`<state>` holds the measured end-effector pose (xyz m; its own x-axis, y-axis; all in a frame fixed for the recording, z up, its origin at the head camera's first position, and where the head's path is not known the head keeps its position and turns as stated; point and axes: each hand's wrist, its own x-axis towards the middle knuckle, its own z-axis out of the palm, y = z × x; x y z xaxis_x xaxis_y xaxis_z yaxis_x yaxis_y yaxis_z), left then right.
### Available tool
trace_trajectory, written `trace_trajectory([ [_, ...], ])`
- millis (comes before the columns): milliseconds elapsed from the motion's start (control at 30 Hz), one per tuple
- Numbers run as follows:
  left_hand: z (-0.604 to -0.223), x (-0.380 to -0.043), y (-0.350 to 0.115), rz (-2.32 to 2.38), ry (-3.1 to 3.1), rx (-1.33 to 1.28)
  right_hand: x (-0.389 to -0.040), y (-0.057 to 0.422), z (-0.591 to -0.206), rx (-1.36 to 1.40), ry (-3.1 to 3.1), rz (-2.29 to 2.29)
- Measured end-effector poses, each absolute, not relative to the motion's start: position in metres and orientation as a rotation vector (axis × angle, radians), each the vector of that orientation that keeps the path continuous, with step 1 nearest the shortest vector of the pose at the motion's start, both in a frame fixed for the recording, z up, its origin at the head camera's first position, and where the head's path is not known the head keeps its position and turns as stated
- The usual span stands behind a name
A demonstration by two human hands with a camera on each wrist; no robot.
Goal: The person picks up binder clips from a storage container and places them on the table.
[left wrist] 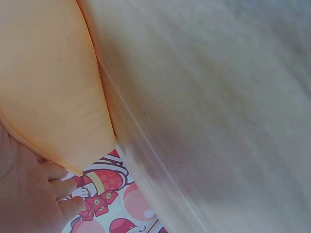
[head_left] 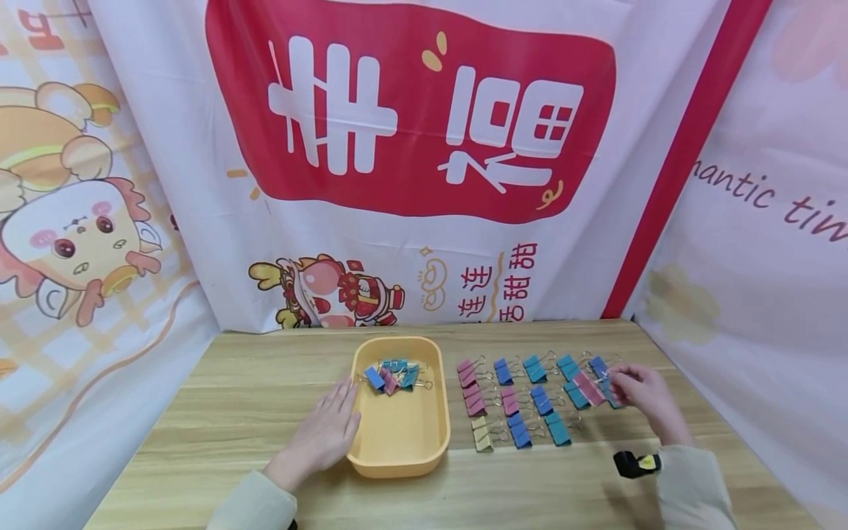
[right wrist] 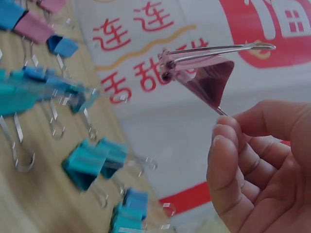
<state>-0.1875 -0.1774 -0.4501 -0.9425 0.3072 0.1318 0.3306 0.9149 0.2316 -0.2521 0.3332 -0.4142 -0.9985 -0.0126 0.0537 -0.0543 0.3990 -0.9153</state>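
Note:
My right hand (head_left: 644, 396) pinches a pink binder clip (head_left: 588, 388) by one wire handle. In the right wrist view the clip (right wrist: 214, 80) hangs off the thumb and fingertips, its other handle sticking out sideways. Beneath it on the table are teal and blue binder clips (right wrist: 85, 162). My left hand (head_left: 324, 427) lies with fingers extended along the left side of a yellow-orange plastic tray (head_left: 445, 419), touching it. Inside the tray, near its far end, a small pile of blue, pink and teal binder clips (head_left: 391, 379) sits.
Right of the tray, rows of binder clips lie on the wooden table (head_left: 265, 383), among them a yellow clip (head_left: 482, 434), a blue clip (head_left: 520, 430) and a teal clip (head_left: 557, 428). Printed cloth (head_left: 411, 110) hangs behind and on both sides.

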Motion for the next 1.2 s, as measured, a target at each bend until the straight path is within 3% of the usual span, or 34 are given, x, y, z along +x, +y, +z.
trace_trajectory([
  [633,-0.453,-0.189,-0.179,-0.391,-2.991,-0.491,-0.252,0.367,-0.469,0.003,-2.7,2.038],
  [1200,-0.453,-0.189,-0.178,-0.396,-2.982,-0.5,-0.25,0.369,-0.484,-0.106,-2.749,2.036],
])
